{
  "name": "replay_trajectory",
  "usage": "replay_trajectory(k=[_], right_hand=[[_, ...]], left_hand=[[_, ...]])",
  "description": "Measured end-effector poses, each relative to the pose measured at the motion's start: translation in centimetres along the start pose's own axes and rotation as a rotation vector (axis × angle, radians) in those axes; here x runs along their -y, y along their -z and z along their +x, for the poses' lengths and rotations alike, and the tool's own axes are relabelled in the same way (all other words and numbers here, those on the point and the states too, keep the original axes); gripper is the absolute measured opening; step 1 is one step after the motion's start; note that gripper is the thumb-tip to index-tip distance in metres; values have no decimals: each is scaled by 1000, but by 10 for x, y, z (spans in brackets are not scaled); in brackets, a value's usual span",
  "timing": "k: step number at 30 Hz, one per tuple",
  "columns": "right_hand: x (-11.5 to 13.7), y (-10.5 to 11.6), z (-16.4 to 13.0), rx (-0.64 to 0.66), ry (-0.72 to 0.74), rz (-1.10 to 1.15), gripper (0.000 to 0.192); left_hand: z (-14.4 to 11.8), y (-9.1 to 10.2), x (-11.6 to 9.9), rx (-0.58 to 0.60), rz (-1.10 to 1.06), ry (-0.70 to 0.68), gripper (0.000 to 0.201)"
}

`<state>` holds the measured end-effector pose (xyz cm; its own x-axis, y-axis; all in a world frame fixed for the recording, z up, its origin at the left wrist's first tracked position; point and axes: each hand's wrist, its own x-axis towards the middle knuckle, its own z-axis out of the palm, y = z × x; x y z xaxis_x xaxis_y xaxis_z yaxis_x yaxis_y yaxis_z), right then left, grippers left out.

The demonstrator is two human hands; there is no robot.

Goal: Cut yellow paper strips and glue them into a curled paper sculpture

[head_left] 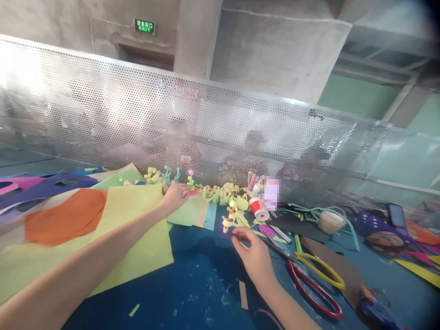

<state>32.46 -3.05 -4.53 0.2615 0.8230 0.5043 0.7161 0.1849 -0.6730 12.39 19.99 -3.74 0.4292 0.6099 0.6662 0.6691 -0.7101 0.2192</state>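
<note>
Blue table [192, 293] with paper sheets [137, 229], scissors [316, 279], scraps [243, 295]

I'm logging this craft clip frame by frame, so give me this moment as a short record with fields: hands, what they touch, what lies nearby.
left hand: the left hand is stretched forward, fingers on the pale green paper sheet near the row of curled paper figures
right hand: the right hand pinches a small paper piece just above the blue table
near right hand: scissors with red and yellow handles, lying flat
other paper: orange sheet over a large yellow-green sheet
backdrop: perforated metal screen
</note>
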Motion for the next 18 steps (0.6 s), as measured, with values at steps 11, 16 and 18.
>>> replay_trajectory(k=[11, 16, 18], right_hand=[[-2, -1, 0, 40, -113, 209, 19], [-6, 0, 5, -40, -205, 367, 18], [-8, -1, 8, -93, -264, 466, 24]], left_hand=[[-3, -1, 1, 0, 22, -16, 32], [-4, 0, 0, -9, 25, -29, 31], [-6, 0, 0, -19, 28, -29, 30]])
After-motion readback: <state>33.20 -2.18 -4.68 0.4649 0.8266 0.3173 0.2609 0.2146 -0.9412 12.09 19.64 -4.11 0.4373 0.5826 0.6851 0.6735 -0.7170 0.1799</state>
